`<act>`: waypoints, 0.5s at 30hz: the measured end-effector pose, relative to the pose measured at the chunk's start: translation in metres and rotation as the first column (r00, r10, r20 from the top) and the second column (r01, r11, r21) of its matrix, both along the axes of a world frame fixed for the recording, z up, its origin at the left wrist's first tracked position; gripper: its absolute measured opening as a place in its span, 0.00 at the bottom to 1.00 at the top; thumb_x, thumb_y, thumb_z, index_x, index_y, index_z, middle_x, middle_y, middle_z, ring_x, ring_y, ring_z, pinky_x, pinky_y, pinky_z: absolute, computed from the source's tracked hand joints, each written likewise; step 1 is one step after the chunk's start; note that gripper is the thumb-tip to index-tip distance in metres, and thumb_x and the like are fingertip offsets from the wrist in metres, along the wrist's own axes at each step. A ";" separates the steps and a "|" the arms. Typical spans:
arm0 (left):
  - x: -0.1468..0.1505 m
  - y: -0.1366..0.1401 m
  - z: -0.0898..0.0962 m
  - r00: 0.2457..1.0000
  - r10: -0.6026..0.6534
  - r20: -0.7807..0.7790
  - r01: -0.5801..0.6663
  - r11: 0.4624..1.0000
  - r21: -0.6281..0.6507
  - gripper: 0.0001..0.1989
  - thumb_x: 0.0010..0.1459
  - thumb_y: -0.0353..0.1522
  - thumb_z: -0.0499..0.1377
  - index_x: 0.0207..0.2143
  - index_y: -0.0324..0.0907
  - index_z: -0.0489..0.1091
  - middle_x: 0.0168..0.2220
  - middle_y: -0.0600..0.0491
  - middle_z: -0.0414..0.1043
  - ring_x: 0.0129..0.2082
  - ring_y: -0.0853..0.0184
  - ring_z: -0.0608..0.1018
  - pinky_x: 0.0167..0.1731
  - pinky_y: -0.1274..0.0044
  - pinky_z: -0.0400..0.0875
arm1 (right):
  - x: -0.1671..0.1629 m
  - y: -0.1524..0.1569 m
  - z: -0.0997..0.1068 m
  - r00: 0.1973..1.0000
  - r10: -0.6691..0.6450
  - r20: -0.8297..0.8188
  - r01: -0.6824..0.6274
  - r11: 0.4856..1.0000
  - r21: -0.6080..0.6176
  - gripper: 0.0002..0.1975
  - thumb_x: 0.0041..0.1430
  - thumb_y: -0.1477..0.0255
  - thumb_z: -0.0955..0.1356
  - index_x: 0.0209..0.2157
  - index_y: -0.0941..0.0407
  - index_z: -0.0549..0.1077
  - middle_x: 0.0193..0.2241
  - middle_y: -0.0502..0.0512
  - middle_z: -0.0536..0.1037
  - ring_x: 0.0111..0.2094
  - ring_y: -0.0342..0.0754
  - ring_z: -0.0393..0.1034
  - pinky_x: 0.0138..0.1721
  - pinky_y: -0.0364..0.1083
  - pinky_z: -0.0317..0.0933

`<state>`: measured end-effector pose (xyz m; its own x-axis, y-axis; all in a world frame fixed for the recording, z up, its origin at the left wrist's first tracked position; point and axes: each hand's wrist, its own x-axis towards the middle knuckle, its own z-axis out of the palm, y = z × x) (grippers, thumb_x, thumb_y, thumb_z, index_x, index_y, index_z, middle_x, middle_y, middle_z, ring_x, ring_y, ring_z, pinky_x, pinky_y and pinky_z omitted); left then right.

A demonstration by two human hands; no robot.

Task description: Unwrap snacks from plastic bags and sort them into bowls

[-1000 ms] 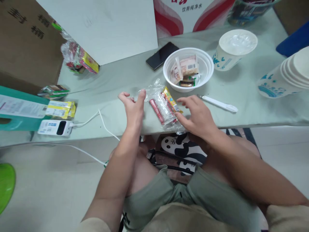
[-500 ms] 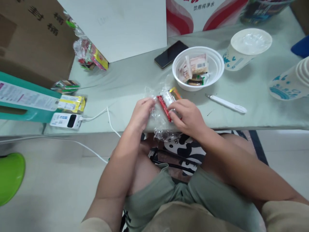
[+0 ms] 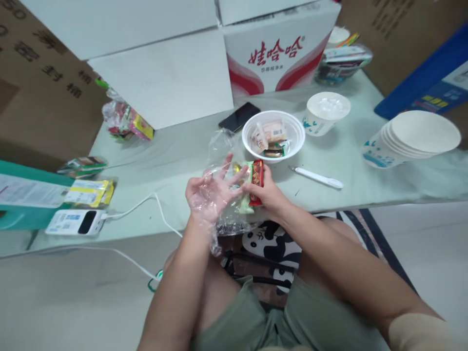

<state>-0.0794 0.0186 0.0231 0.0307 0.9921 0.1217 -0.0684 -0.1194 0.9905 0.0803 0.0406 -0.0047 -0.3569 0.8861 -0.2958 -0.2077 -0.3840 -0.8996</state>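
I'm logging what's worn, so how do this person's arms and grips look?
The left forearm and right forearm are bare, without visible markings. A plain beige sleeve shows on the right side; none shows on the left. The right grip is ungloved. Clear film partly covers the left grip, so finer detail there is hard to tell.

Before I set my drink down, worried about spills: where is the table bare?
Free: between the white box, white cable and left hand; narrower, between the white-handled tool and stacked cups. Crowded: the middle, with bowl, phone and right hand gripping a red packet.
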 end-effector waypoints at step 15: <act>0.029 0.011 0.039 0.637 0.332 0.696 -0.390 0.917 -0.080 0.10 0.63 0.39 0.55 0.30 0.55 0.74 0.63 0.82 0.63 0.73 0.73 0.53 0.19 1.01 0.62 | -0.024 -0.013 -0.022 0.707 0.039 -0.706 -0.455 0.790 -0.411 0.19 0.54 0.66 0.73 0.47 0.54 0.71 0.32 0.51 0.84 0.33 0.50 0.80 0.37 0.51 0.77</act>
